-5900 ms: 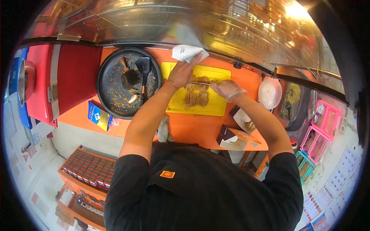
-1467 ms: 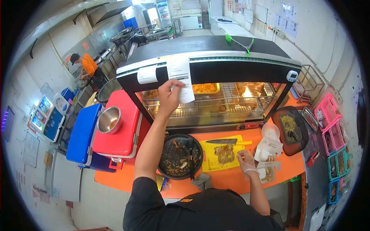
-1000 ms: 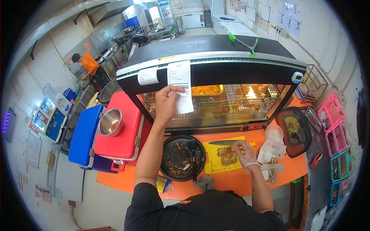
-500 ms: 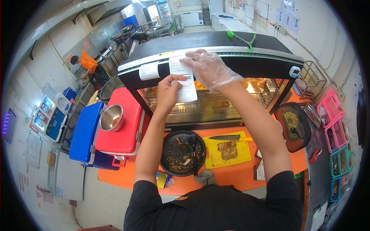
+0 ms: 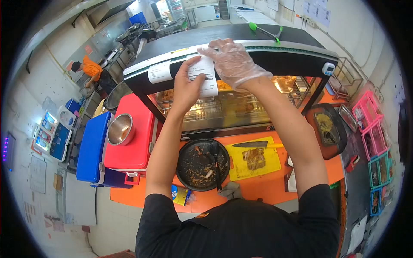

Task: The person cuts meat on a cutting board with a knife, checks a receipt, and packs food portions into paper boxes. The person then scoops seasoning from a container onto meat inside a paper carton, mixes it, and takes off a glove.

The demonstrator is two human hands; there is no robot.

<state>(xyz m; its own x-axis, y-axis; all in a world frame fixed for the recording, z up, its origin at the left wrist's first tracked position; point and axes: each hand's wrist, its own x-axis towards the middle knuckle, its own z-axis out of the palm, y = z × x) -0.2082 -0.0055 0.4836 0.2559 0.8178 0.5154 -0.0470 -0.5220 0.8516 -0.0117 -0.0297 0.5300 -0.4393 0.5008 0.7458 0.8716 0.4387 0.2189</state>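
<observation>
A printed paper receipt (image 5: pixel 208 69) hangs against the front edge of the food warmer. My bare left hand (image 5: pixel 188 86) pinches its left side between thumb and fingers. Wearing a clear plastic glove, my right hand (image 5: pixel 237 64) has its fingertips closed at the receipt's top, by the ticket rail (image 5: pixel 180 52). A second receipt (image 5: pixel 159 73) hangs from that rail, left of my hands. Behind the glass of the lit food warmer (image 5: pixel 206 115), food sits on wire racks.
Below my arms, a round black pan (image 5: pixel 193 172) holds crumbs and a brush. Beside it, a knife (image 5: pixel 247 144) and sliced meat (image 5: pixel 254 158) lie on a yellow board (image 5: pixel 241 173). A metal bowl (image 5: pixel 121 130) stands on a red cooler (image 5: pixel 129 157). Green-tipped tongs (image 5: pixel 264 32) rest atop the warmer.
My left hand has moved up along the receipt, and its thumb now lies across the paper. The right hand stays at the receipt's top. The view has shifted slightly.
</observation>
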